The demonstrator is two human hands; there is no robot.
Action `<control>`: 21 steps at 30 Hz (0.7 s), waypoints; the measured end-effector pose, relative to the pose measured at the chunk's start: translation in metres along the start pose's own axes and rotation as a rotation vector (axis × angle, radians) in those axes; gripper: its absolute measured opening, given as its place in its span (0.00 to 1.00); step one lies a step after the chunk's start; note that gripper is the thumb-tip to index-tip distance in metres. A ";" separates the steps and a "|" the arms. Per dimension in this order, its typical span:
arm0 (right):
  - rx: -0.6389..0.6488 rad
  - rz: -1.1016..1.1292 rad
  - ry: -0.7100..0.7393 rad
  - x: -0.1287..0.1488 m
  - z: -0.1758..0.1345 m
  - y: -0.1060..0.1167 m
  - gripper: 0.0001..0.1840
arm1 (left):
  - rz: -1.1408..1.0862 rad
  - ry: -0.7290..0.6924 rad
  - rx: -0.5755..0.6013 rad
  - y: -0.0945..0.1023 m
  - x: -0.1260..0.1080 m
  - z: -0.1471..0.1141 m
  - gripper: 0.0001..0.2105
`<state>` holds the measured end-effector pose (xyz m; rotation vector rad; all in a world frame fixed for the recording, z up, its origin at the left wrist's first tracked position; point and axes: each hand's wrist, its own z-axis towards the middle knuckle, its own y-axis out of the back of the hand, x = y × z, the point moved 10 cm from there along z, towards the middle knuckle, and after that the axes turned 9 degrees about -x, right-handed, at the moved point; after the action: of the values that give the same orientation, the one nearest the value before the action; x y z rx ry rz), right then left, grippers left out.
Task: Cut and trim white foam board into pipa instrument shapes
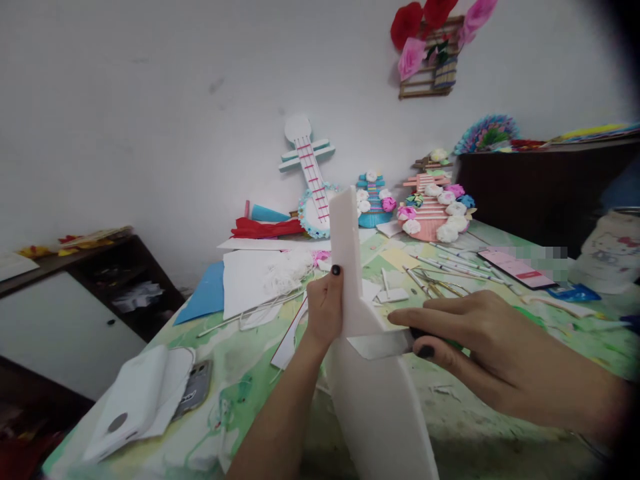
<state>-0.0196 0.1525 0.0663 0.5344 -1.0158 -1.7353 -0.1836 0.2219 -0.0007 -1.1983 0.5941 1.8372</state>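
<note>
A white foam board piece [375,400] stands upright before me, with a narrow neck on top and a broad, curved lower part that runs out of the picture at the bottom. My left hand [324,303] is closed round the left edge of the neck, thumb pointing up. In my right hand [480,347] is a knife [380,344] with a wide, shiny blade and a dark handle mostly hidden by the fingers. The blade lies across the foam just below the neck, near its right edge; whether it cuts in, I cannot tell.
On the painted table [250,373] are white sheets [250,280], white yarn [290,270], several pens [460,260], scissors [443,281] and a pink-screened phone [520,267]. A grey phone [195,390] lies at left. Decorated toy instruments [313,180] lean against the wall.
</note>
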 end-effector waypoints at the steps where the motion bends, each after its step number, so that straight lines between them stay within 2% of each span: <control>1: 0.001 0.016 -0.003 0.000 0.001 0.000 0.13 | -0.009 0.000 -0.001 0.000 0.000 0.000 0.26; 12: 0.005 0.088 -0.057 -0.008 0.015 -0.003 0.17 | 0.037 -0.064 0.032 -0.005 -0.008 -0.004 0.26; 16: -0.081 0.205 -0.212 -0.043 0.015 -0.004 0.20 | 0.155 -0.105 -0.121 0.013 -0.008 0.007 0.25; 18: -0.160 0.229 -0.351 -0.070 0.011 -0.003 0.22 | 0.220 -0.098 -0.238 0.029 -0.007 0.014 0.24; 21: -0.208 0.235 -0.542 -0.105 0.003 -0.007 0.23 | 0.243 -0.140 -0.401 0.049 -0.014 0.016 0.23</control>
<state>0.0150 0.2504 0.0506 -0.1995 -1.1920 -1.7808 -0.2309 0.2023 0.0162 -1.2808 0.3090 2.3030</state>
